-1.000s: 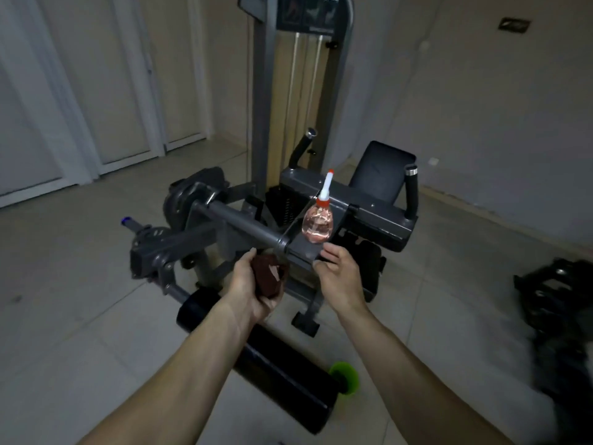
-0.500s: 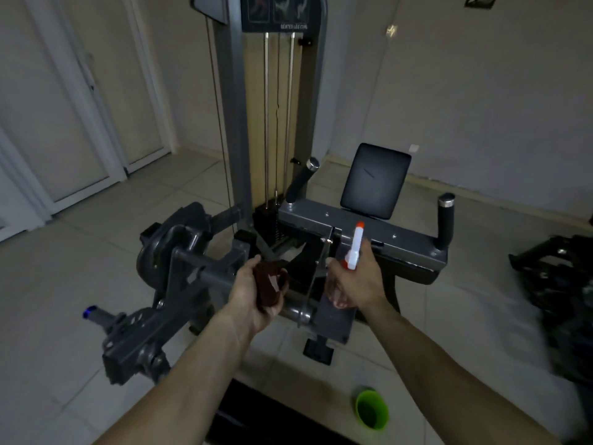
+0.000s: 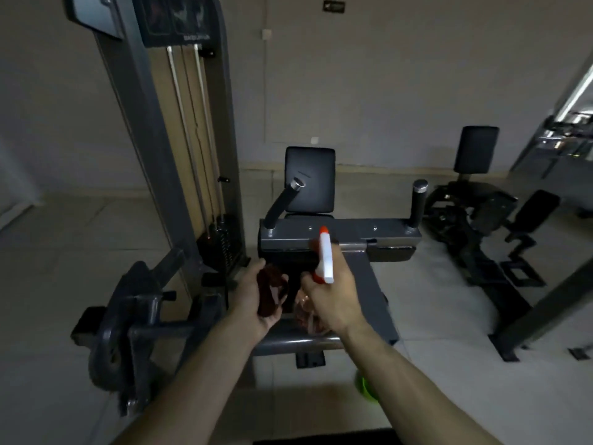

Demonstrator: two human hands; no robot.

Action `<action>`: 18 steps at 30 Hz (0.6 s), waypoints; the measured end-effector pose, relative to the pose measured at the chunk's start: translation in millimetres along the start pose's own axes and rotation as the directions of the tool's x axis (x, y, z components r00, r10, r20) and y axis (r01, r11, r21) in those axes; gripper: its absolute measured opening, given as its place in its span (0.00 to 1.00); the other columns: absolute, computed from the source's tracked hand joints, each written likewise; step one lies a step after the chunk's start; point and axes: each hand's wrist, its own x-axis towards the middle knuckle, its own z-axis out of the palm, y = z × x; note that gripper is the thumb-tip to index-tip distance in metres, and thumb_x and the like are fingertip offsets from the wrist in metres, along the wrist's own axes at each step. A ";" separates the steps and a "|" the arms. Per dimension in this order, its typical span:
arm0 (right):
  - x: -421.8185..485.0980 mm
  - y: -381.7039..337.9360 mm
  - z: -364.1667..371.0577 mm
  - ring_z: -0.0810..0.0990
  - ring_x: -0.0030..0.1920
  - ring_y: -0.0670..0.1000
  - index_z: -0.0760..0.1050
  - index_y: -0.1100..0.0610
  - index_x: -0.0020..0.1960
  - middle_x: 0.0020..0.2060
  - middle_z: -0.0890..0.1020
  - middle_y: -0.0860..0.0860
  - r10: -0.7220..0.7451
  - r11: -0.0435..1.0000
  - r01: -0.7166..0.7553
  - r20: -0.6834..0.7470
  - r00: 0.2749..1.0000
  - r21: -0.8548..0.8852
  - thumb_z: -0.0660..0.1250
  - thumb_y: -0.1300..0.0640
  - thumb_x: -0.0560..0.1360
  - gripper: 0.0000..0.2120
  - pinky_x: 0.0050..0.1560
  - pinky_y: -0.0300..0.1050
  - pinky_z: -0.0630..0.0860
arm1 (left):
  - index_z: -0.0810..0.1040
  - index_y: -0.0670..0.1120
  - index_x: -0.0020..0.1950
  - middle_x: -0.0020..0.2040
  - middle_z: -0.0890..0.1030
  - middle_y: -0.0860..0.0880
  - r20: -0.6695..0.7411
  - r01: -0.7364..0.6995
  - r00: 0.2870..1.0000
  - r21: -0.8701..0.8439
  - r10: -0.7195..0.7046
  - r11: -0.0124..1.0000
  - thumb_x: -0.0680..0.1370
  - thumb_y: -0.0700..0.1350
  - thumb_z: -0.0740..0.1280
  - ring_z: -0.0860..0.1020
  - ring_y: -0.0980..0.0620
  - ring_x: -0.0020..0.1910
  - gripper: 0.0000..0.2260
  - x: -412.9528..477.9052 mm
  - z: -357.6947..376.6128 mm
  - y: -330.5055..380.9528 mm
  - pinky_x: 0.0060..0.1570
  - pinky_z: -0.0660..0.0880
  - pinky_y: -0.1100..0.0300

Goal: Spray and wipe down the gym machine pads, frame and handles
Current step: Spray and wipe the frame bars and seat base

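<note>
A person's right hand [image 3: 333,297] closes its grip around the neck of a spray bottle [image 3: 326,261], fingers curled tight under the trigger head, just short of the gym machine's crossbar [image 3: 385,232]. The bottle's head is white plastic, long and narrow, ending in an orange tip [image 3: 323,230]. Its long axis runs away from the person, with the tip aimed at the crossbar. Below the hand, the clear, rounded body shows a pinkish tint.

The left hand [image 3: 250,300], beside the right and equally near the crossbar, holds a bunched dark red cloth [image 3: 269,293] in a narrow grip, thumb and fingers wrapped around the soft, crumpled fabric.

The crossbar is a boxy beam of smooth grey painted metal. A slanted handle [image 3: 284,202] rises from one end and an upright handle [image 3: 418,203] from the other, both black cylinders with shiny metal caps. Behind the crossbar stands a square black pad [image 3: 309,178] with rounded corners and a matte cover. A tall grey tower [image 3: 167,139] with thin steel rods stands beside the crossbar. A green object [image 3: 365,388], partly hidden by the right forearm, lies on the pale tiled floor [image 3: 449,380] nearer the person than the crossbar.
</note>
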 end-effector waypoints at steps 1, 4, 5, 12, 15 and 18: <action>-10.4 -4.7 13.2 0.81 0.47 0.55 0.71 0.36 0.60 0.47 0.82 0.56 -0.002 1.000 0.002 -0.009 1.000 -0.004 0.71 0.66 0.76 0.27 0.49 0.49 0.83 | 0.82 0.46 0.54 0.49 0.86 0.46 -0.002 -0.001 1.000 0.035 0.001 0.999 0.78 0.58 0.68 0.80 0.49 0.42 0.16 -5.3 -9.3 6.9 0.39 0.71 0.58; -48.7 -14.5 42.5 0.81 0.49 0.50 0.74 0.45 0.66 0.48 0.83 0.50 -0.003 1.000 0.003 0.004 1.000 -0.011 0.72 0.65 0.76 0.24 0.50 0.42 0.81 | 0.81 0.47 0.50 0.44 0.84 0.47 -0.024 -0.015 1.000 0.094 0.017 0.995 0.79 0.56 0.67 0.78 0.50 0.38 0.13 -25.6 -46.2 26.5 0.37 0.70 0.59; -62.0 -15.4 50.5 0.82 0.50 0.47 0.75 0.46 0.65 0.48 0.83 0.47 -0.010 1.000 0.010 0.022 1.000 -0.013 0.73 0.64 0.76 0.22 0.51 0.40 0.80 | 0.81 0.47 0.50 0.44 0.84 0.47 -0.031 -0.026 0.999 0.101 0.029 0.995 0.79 0.56 0.67 0.78 0.50 0.38 0.13 -29.1 -60.9 32.9 0.37 0.70 0.59; -172.5 8.1 107.4 0.83 0.46 0.44 0.78 0.42 0.53 0.45 0.83 0.42 0.158 0.987 -0.158 0.033 0.987 -0.022 0.74 0.54 0.78 0.09 0.46 0.37 0.79 | 0.79 0.46 0.60 0.49 0.83 0.46 -0.083 0.048 0.996 0.149 -0.035 0.988 0.80 0.56 0.67 0.79 0.50 0.40 0.16 -47.1 -172.5 27.5 0.34 0.70 0.59; -219.3 20.0 132.5 0.83 0.48 0.49 0.77 0.42 0.52 0.48 0.83 0.48 0.287 0.957 -0.287 0.011 0.958 -0.030 0.74 0.50 0.78 0.07 0.48 0.42 0.82 | 0.78 0.47 0.64 0.51 0.82 0.46 -0.132 0.092 0.989 0.148 -0.072 0.985 0.79 0.57 0.67 0.80 0.50 0.40 0.19 -62.1 -216.9 20.3 0.32 0.71 0.61; -272.7 19.7 159.2 0.83 0.48 0.47 0.76 0.41 0.55 0.49 0.84 0.48 0.369 0.929 -0.370 -0.019 0.929 -0.009 0.72 0.51 0.79 0.08 0.42 0.33 0.78 | 0.79 0.48 0.63 0.48 0.83 0.47 -0.177 0.104 0.981 0.145 -0.078 0.984 0.79 0.57 0.67 0.80 0.50 0.41 0.18 -79.3 -257.8 15.3 0.30 0.72 0.62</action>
